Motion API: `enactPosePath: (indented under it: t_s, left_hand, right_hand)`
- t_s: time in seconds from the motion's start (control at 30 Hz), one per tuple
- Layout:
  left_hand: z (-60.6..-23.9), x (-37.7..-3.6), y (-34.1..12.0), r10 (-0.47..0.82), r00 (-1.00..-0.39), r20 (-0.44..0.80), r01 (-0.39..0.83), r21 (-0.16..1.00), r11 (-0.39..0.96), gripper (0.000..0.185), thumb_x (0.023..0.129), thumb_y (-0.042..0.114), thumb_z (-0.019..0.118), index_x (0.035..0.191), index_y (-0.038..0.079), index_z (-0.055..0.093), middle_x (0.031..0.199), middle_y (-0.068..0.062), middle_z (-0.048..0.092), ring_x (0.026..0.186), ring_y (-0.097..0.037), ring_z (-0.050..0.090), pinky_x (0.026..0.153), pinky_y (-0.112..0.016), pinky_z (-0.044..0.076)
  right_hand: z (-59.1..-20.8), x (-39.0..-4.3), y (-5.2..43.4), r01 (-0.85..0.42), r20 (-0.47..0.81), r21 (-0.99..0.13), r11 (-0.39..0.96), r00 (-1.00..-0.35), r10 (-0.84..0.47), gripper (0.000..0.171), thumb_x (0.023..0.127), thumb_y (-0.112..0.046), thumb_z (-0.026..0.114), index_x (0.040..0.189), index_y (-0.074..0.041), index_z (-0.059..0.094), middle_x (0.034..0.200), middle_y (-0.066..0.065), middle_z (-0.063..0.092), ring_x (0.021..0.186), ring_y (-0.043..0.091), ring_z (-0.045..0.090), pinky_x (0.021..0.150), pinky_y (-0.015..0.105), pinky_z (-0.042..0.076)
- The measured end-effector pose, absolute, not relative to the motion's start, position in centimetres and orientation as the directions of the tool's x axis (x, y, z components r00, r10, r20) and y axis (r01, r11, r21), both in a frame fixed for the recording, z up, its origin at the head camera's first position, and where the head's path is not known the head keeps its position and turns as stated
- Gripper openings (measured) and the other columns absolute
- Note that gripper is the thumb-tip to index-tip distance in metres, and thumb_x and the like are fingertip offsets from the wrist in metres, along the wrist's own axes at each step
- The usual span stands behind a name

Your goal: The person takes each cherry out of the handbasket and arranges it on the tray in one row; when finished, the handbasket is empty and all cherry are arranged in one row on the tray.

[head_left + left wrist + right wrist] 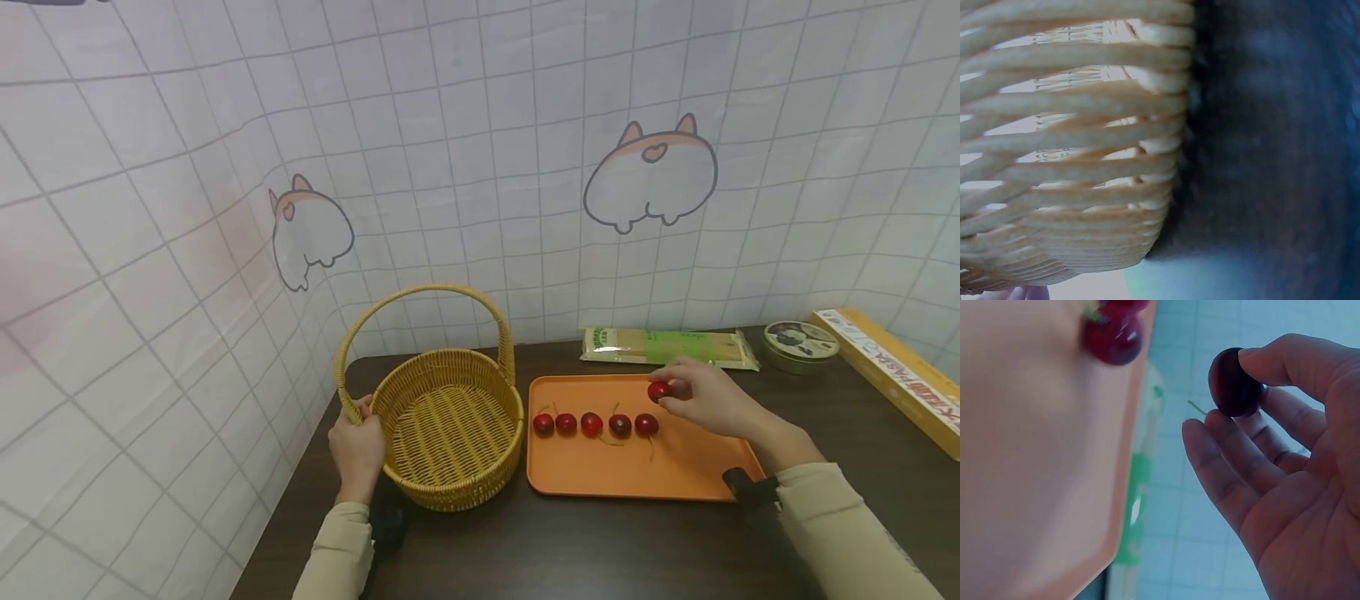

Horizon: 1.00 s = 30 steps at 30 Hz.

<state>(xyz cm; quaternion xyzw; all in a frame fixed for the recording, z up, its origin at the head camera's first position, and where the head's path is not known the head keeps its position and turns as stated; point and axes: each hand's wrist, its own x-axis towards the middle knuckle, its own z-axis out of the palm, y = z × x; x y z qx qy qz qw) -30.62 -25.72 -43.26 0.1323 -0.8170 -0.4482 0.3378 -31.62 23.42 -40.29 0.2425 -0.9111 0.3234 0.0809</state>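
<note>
My right hand pinches a dark red cherry between thumb and fingertips, above the right half of an orange tray. On that tray, several cherries with green stems lie in a row toward the left. A round yellow wicker basket with a tall arched handle stands to the tray's left, nothing inside it. My left hand grips the basket at its left side, where the handle meets the rim. In the left wrist view, the woven wall fills the left half and only fingertips show at the bottom.
Behind the tray lies a clear and green packet of long noodles. A round tin and a long yellow pasta box are at the right. White grid-patterned cloth hangs behind and left of the dark table.
</note>
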Motion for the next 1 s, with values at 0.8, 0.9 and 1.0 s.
enactPosePath:
  t_s: [0.8, 0.9, 1.0]
  left_hand:
    - [-43.5, -30.6, -25.8, -0.515, -0.734, 0.444, 0.077, 0.807, 0.586, 0.031, 0.093, 0.012, 0.046, 0.110, 0.002, 0.070, 0.101, -0.020, 0.071, 0.063, -0.027, 0.047, 0.057, -0.036, 0.037]
    - [-43.4, -30.6, -25.8, -0.510, -0.733, 0.450, 0.085, 0.804, 0.588, 0.032, 0.093, 0.013, 0.046, 0.110, 0.002, 0.070, 0.106, -0.019, 0.071, 0.066, -0.030, 0.051, 0.060, -0.037, 0.039]
    - [-43.3, -30.6, -25.7, -0.510, -0.733, 0.450, 0.085, 0.804, 0.588, 0.032, 0.094, 0.013, 0.046, 0.111, 0.002, 0.070, 0.108, -0.019, 0.071, 0.068, -0.031, 0.053, 0.060, -0.037, 0.039]
  right_hand:
    - [-44.0, -32.5, 26.3, -0.403, 0.136, -0.586, 0.703, -0.904, -0.405, 0.038, 0.079, -0.004, 0.076, 0.117, -0.001, 0.067, 0.108, 0.012, 0.067, 0.091, 0.025, 0.067, 0.079, 0.044, 0.054]
    - [-44.0, -32.6, 26.4, -0.403, 0.125, -0.583, 0.705, -0.902, -0.412, 0.038, 0.079, -0.005, 0.076, 0.116, -0.002, 0.067, 0.108, 0.011, 0.068, 0.090, 0.023, 0.066, 0.076, 0.039, 0.054]
    - [-43.9, -32.6, 26.3, -0.407, 0.118, -0.578, 0.707, -0.900, -0.420, 0.038, 0.079, -0.006, 0.077, 0.115, -0.002, 0.068, 0.106, 0.010, 0.068, 0.088, 0.022, 0.065, 0.074, 0.036, 0.053]
